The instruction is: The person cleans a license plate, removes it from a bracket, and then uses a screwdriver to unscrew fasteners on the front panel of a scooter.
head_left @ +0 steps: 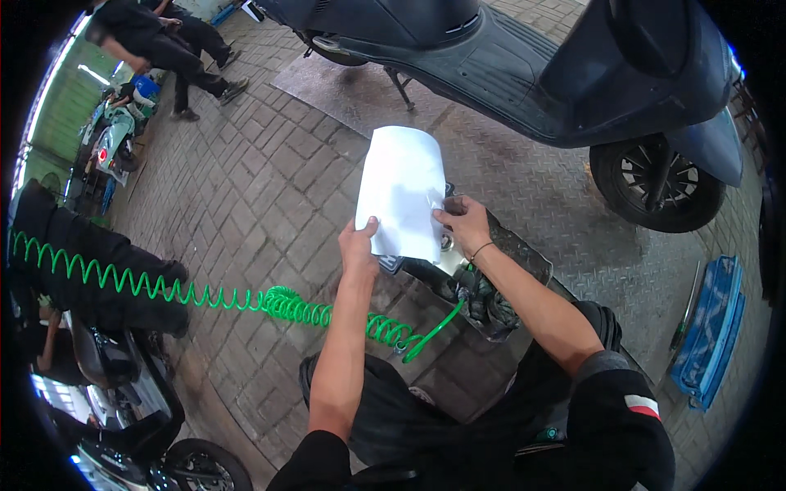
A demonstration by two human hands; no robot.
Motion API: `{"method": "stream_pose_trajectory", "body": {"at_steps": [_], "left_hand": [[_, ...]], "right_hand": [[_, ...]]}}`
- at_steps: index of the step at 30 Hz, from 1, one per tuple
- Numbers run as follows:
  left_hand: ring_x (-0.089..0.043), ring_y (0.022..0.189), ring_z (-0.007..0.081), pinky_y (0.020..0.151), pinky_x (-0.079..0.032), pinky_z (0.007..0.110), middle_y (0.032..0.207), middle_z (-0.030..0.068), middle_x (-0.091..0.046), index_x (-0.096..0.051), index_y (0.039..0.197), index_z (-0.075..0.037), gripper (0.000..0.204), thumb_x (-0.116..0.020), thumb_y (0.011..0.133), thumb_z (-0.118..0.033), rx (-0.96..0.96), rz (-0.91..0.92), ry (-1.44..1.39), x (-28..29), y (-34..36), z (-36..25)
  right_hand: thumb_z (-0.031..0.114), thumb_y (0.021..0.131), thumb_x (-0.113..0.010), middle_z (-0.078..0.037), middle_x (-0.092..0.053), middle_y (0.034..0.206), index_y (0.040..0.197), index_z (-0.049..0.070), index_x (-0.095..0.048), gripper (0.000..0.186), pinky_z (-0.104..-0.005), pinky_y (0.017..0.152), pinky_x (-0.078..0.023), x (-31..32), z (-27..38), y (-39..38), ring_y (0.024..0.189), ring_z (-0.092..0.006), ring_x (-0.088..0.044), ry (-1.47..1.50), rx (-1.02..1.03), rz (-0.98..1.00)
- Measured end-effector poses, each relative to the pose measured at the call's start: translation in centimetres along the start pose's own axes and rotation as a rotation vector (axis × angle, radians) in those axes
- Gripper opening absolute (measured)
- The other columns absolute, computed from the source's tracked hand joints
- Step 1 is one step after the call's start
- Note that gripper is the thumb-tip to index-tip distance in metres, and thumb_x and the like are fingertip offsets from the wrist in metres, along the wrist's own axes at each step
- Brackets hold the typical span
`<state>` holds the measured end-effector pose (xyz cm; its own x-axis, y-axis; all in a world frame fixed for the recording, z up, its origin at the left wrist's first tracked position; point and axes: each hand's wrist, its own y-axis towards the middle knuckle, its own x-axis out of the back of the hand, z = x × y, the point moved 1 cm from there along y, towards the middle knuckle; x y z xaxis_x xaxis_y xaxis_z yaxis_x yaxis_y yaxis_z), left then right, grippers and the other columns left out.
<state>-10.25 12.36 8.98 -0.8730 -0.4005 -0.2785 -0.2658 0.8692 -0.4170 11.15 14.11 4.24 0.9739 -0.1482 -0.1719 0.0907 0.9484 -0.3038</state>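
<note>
Head: paper (401, 184) between 2 hands (358, 248) (468, 225)

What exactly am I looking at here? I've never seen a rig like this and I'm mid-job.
There is no robot here: these are a person's own bare hands. The single picture comes from a wide fisheye camera worn on the head, looking down, so straight edges bend near the rim. Picture left is the person's left.

The left hand and right hand hold a white sheet between them, one at each side. Below it, partly hidden, is a metal part. A green coiled hose stretches in from the left.

Ahead, a dark scooter stands on a patterned metal plate; a blue case lies at the right.
</note>
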Motion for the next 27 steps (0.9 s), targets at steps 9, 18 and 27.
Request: {"method": "stream_pose_trajectory", "body": {"at_steps": [9,18,27], "left_hand": [[-0.068,0.098,0.0248,0.086,-0.055,0.04,0.114,0.0161,-0.069,-0.058,0.124,0.007,0.031,-0.062,0.094,0.003,-0.053,0.018,0.032,-0.2,0.0,1.0],[-0.069,0.098,0.026,0.085,-0.055,0.04,0.113,0.0177,-0.069,-0.059,0.123,0.009,0.029,-0.062,0.094,0.003,-0.109,0.021,0.009,-0.1,-0.4,1.2],[-0.07,0.096,0.0266,0.085,-0.055,0.04,0.11,0.0179,-0.07,-0.06,0.12,0.008,0.029,-0.064,0.092,0.003,-0.138,-0.019,0.026,0.2,-1.2,0.4]], "right_hand": [[0.006,0.076,-0.083,-0.017,-0.074,0.094,0.101,-0.007,-0.069,0.031,-0.0313,0.077,-0.057,0.4,1.6,-0.7,0.081,-0.0198,-0.072,-0.229,0.255,-0.223],[0.009,0.077,-0.083,-0.01,-0.074,0.078,0.088,-0.002,-0.073,0.019,-0.0316,0.068,-0.054,1.0,3.0,-1.0,0.07,-0.0161,-0.067,-0.361,0.262,-0.274],[0.012,0.08,-0.08,-0.012,-0.074,0.08,0.088,0.001,-0.073,0.016,-0.0346,0.068,-0.053,1.7,3.8,-0.6,0.071,-0.021,-0.07,-0.472,0.237,-0.239]]}}
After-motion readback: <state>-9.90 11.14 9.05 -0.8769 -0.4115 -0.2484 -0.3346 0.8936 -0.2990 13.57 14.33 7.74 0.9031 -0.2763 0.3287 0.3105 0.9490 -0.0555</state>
